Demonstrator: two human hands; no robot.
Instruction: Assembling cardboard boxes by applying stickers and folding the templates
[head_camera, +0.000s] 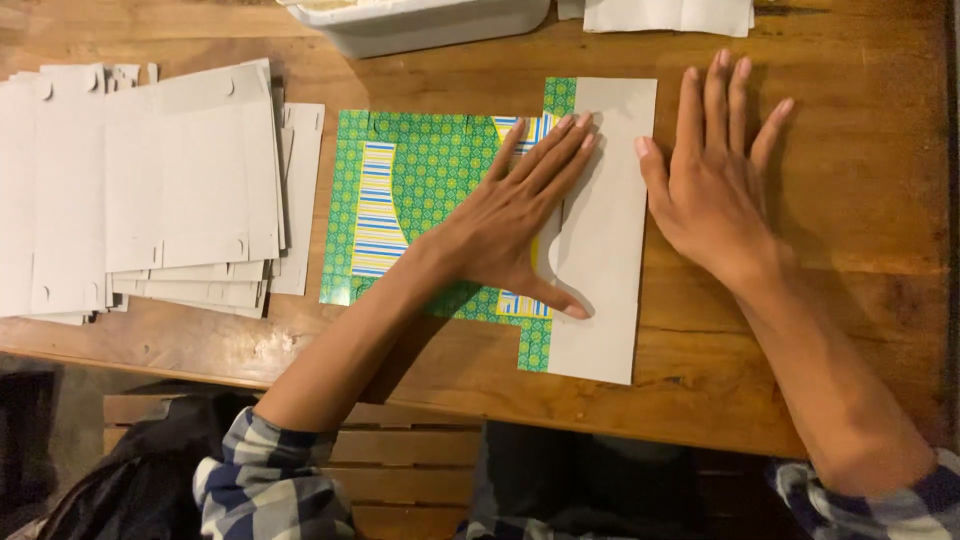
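A flat die-cut cardboard box blank (420, 175) lies on the wooden table (860, 200). Its printed side is green with blue, yellow and white striped bands. One grey flap (605, 250) is folded over on the right side. My left hand (520, 215) presses flat on the blank, fingers spread across the fold line and thumb resting on the grey flap. Just to the right, my right hand (715, 175) lies palm down on the table, with its thumb touching the flap's right edge. Neither hand grips anything.
A thick stack of flat grey cardboard blanks (140, 190) fills the left of the table. A white plastic tub (430, 25) stands at the far edge, with white paper (670, 15) beside it. The table's near edge runs just below the blank, above a slatted bench (400, 470).
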